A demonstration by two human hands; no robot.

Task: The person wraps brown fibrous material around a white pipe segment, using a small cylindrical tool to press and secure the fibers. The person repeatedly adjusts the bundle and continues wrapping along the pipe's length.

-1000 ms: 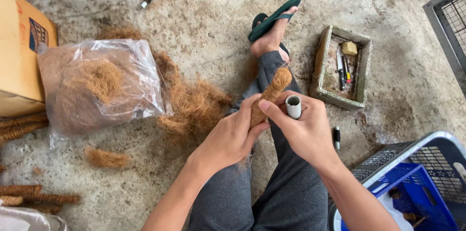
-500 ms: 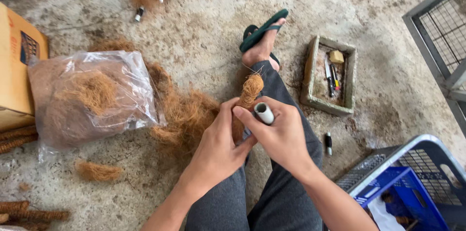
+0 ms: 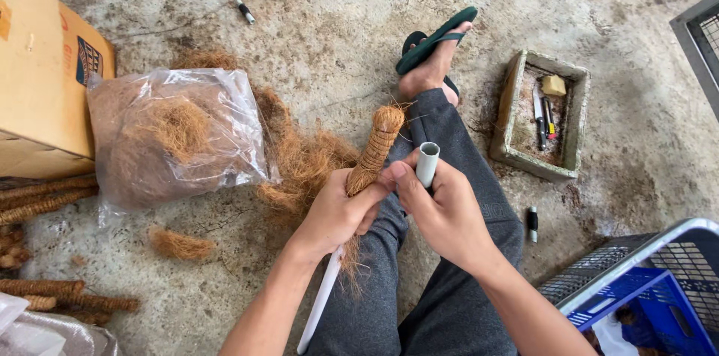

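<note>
while the person sits on the stained concrete floor (image 3: 329,34) with one grey-trousered leg stretched forward, the left hand (image 3: 338,212) is wrapped around a white plastic pipe covered in brown coconut fibre (image 3: 372,152), fingers closed tight on the fibre-wound part. that pipe runs tilted from the fuzzy top end above the knee down to a bare white end beside the left forearm. the right hand (image 3: 442,210) is closed around a short white plastic tube (image 3: 427,163), whose open end pokes up above the fingers, just beside the fibre-wrapped pipe; the right thumb reaches across and touches the left hand's fingers. both hands sit over the thigh, close together.

left of the leg lies a loose heap of brown coconut fibre (image 3: 299,161), touching a clear plastic bag stuffed with the same fibre (image 3: 168,139). a yellow cardboard box (image 3: 45,79) stands behind the bag at the left edge, and finished fibre-wound sticks (image 3: 45,199) lie below it. the foot wears a dark green flip-flop (image 3: 438,38). right of the foot sits a rectangular grey concrete tray (image 3: 573,113) holding small tools. a blue plastic crate (image 3: 659,281) fills the lower right corner.
</note>
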